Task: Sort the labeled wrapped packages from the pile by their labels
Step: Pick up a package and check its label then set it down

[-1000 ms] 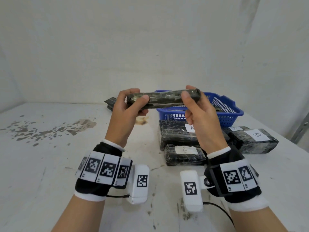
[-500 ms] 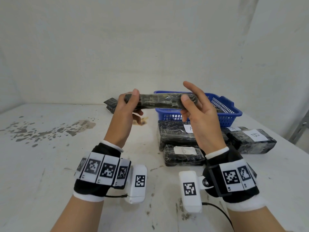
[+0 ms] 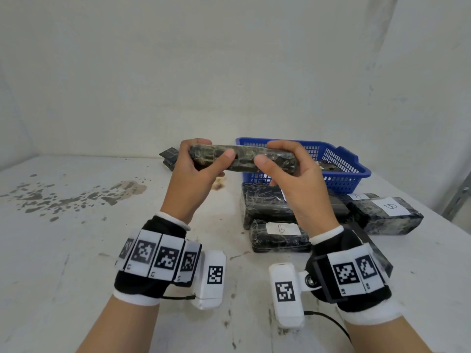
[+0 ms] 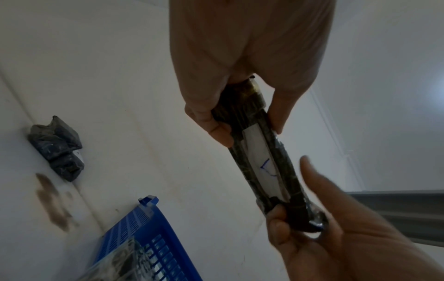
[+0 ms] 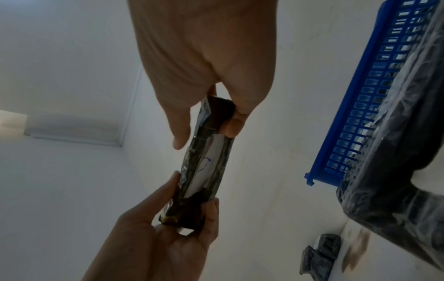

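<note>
pkg (image 3: 244,159) label – unreadable, head view

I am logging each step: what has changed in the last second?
The right hand, whose index finger was lifted half a second ago, again grips the held package. The left hand keeps its grip. The packages on the table and the blue basket stayed.

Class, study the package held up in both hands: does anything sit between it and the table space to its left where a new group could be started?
Nothing visible does. The left hand and right hand hold the wrapped package in the air above the table. The blue basket and the labelled packages lie right of it; only one dark package sits far back.
</note>
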